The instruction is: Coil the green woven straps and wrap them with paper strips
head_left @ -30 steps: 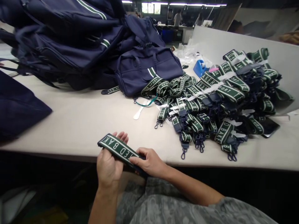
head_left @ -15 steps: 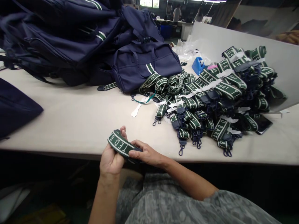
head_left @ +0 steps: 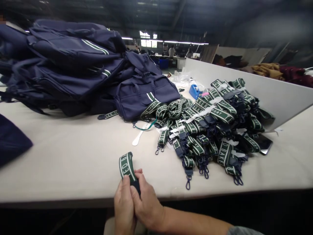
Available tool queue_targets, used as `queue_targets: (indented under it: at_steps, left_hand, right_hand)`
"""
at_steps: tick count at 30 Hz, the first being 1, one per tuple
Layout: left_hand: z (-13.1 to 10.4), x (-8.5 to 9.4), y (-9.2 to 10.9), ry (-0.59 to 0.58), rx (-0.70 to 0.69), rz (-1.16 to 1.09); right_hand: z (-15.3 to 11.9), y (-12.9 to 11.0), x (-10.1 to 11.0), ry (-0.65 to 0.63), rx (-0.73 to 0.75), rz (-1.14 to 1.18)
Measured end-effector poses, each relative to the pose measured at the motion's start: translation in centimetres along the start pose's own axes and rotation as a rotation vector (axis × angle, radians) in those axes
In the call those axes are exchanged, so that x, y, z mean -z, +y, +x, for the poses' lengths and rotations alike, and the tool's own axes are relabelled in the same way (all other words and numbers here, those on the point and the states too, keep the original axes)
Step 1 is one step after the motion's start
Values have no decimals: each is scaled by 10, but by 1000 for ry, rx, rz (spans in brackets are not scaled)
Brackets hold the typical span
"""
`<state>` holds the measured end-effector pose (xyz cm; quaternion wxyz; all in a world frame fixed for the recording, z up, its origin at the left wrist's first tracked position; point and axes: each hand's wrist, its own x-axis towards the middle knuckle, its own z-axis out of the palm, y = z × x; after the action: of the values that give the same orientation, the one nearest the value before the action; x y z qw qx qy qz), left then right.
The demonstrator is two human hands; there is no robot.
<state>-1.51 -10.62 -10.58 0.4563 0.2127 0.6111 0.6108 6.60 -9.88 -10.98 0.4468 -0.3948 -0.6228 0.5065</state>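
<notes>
A green webbing strap (head_left: pixel 126 165) with white lettering is folded into a bundle, its looped end standing up above the fingers. My left hand (head_left: pixel 124 204) is wrapped round its lower left side, thumb along the strap. From the right, my right hand (head_left: pixel 148 204) closes on the strap's dark navy end, pressed against my left hand. Both hands are at the table's front edge. To their right lies a big pile of similar straps (head_left: pixel 221 112), bound with white strips and showing dark metal hooks.
Navy bags (head_left: pixel 73 71) are heaped at the back left, with a smaller navy bag (head_left: pixel 146 94) beside the strap pile. A blue tape dispenser (head_left: pixel 194 91), a phone (head_left: pixel 266 145) and a white tag (head_left: pixel 137 138) lie on the table (head_left: pixel 73 163). A white partition (head_left: pixel 256 88) stands at right.
The view has tilted up. My left hand has gone from an open palm under the strap to a closed grip, and the hands have come together with the strap's loop now upright.
</notes>
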Motion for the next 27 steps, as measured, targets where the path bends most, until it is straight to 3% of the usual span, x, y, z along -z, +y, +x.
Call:
queue_targets:
  at_steps: [3, 6, 9, 12, 15, 17, 20, 23, 25, 27]
  left_hand:
    - [9, 16, 2, -2, 8, -40]
    - [22, 36, 9, 131, 56, -132]
    - [32, 50, 15, 239, 30, -124]
    - [39, 55, 16, 203, 17, -57]
    - [44, 54, 17, 160, 40, -23]
    - [45, 54, 19, 155, 51, -29]
    - [46, 56, 21, 158, 84, -74]
    - [47, 59, 19, 155, 93, -99]
    - [47, 61, 17, 134, 73, -105]
    - [45, 60, 15, 104, 51, -103]
  right_hand:
    - [-6, 0, 7, -209, 82, -46]
    - [14, 5, 23, -429, 131, -126]
    - [69, 14, 37, -325, 137, -393]
    - [140, 22, 42, -180, 82, -701]
    - [196, 28, 41, -172, 65, -778]
    - [212, 30, 37, -181, 71, -807]
    - [205, 37, 33, -187, 97, -826]
    - [171, 47, 33, -225, 137, -813]
    - [144, 51, 35, -240, 158, -697]
    - [119, 49, 36, -242, 128, -434]
